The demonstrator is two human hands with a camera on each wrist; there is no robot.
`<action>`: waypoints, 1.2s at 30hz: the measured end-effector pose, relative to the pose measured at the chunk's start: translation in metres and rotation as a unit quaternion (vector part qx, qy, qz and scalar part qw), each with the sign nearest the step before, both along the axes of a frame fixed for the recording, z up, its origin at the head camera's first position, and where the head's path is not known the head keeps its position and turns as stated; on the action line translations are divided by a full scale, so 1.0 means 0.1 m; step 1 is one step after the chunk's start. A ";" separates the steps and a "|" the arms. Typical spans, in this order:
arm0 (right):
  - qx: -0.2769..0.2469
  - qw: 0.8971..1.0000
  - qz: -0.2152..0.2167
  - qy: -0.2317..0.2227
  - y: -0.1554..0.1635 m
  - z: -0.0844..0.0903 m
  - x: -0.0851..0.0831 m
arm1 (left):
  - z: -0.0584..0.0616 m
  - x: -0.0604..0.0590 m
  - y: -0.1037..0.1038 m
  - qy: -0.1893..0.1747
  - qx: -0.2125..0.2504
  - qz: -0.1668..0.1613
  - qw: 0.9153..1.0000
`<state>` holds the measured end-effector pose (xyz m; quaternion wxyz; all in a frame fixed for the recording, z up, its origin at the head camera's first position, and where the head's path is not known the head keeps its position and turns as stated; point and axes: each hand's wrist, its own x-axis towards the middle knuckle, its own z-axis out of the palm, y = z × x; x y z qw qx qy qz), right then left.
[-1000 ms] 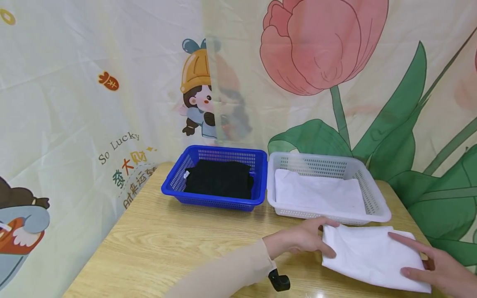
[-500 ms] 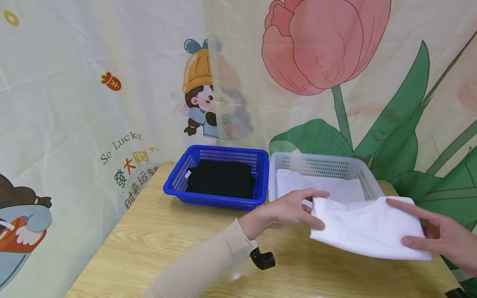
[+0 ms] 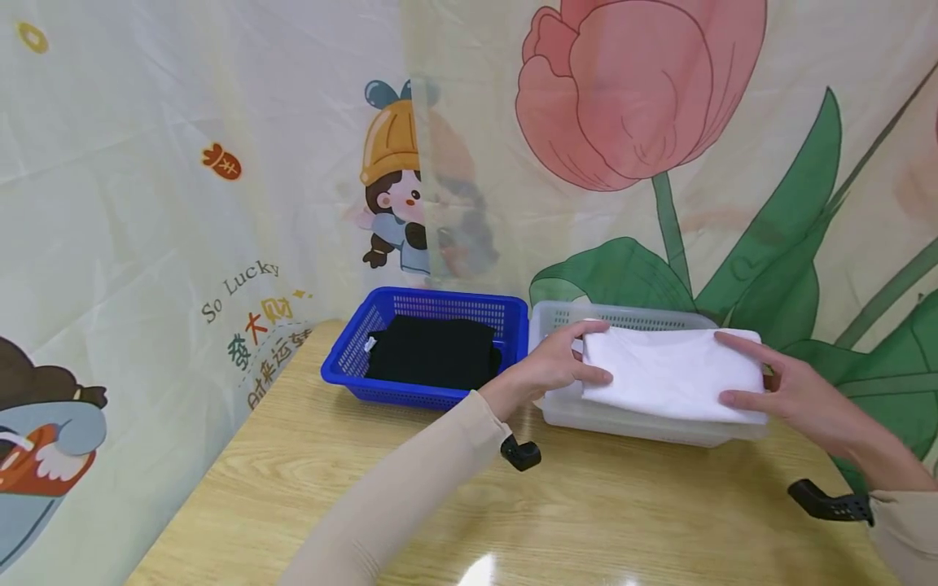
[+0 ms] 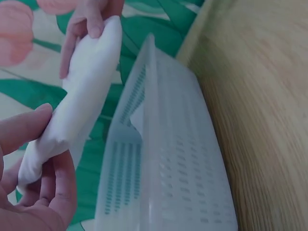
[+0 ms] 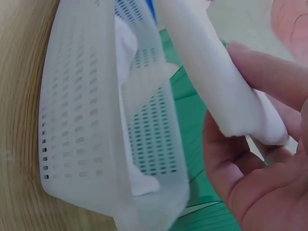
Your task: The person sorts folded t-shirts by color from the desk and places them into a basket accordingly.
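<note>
A folded white cloth garment (image 3: 670,370) is held level above the white plastic basket (image 3: 623,423), overlapping most of it in the head view. My left hand (image 3: 553,362) pinches its left end, thumb on the near side and fingers beneath, as the left wrist view shows. The right hand (image 3: 795,391) grips the opposite end the same way. Both wrist views show the cloth (image 5: 207,67) above the basket's rim (image 4: 151,120). Inside the basket lies more white cloth (image 5: 144,183), mostly hidden in the head view.
A blue basket (image 3: 425,399) holding folded black cloth (image 3: 432,350) stands directly left of the white one. Both sit at the back of the wooden table (image 3: 586,513), before a printed curtain (image 3: 454,163). Black wrist cameras (image 3: 828,500) stick out below both wrists.
Both hands have lifted the folded white cloth from the table's right front and carried it back and left, over the white basket. The baskets have stayed put.
</note>
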<state>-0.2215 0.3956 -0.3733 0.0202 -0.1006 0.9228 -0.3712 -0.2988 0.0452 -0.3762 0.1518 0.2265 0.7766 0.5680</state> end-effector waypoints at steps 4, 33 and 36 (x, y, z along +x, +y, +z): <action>0.011 1.000 0.012 -0.001 -0.01 -0.08 -0.21 | -0.11 -0.14 0.06 0.008 -0.016 0.036 0.999; -0.066 0.994 0.009 -0.087 -0.17 -0.66 -0.75 | -0.63 -0.37 0.42 -0.015 -0.091 0.187 0.978; -0.053 0.994 0.005 -0.092 -0.18 -0.71 -0.78 | -0.65 -0.38 0.44 -0.026 -0.117 0.194 0.974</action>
